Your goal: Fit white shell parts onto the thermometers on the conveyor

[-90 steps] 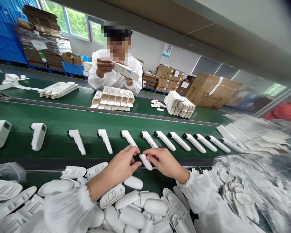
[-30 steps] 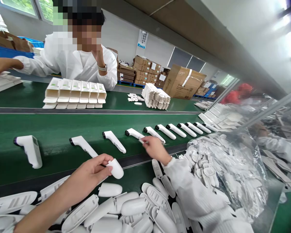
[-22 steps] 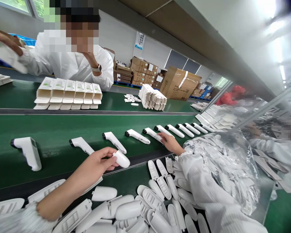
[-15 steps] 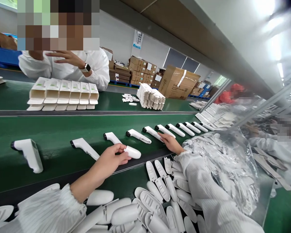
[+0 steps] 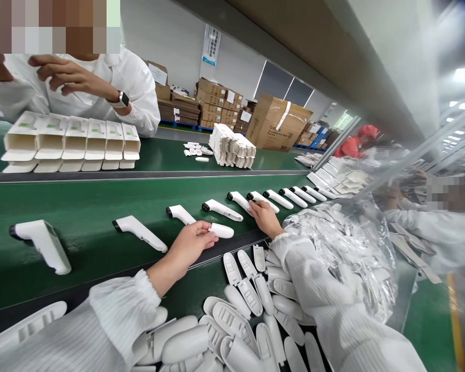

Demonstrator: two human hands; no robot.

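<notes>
A white, rounded cover piece [image 5: 222, 231] is pinched between the thumb and fingers of my left hand [image 5: 191, 240], just above the near edge of the green belt. My right hand [image 5: 266, 218] has its fingers closed on the handle end of a white infrared thermometer [image 5: 239, 201] with a black tip, which lies on the belt. Between my hands lies another thermometer [image 5: 221, 210] with its handle open. One more thermometer [image 5: 179, 213] is partly behind my left hand. Several others form a slanting row along the belt.
Loose white covers [image 5: 232, 315] are heaped nearest me. A clear plastic bag [image 5: 344, 253] full of white pieces stands on the right. Across the belt, a co-worker in white [image 5: 139, 93] sits behind open white boxes [image 5: 75, 147]. An overhead shelf [image 5: 294, 57] slants above.
The view has shifted slightly. My left hand has moved right with the cover, closer to the thermometers. My right hand stays at the same thermometer.
</notes>
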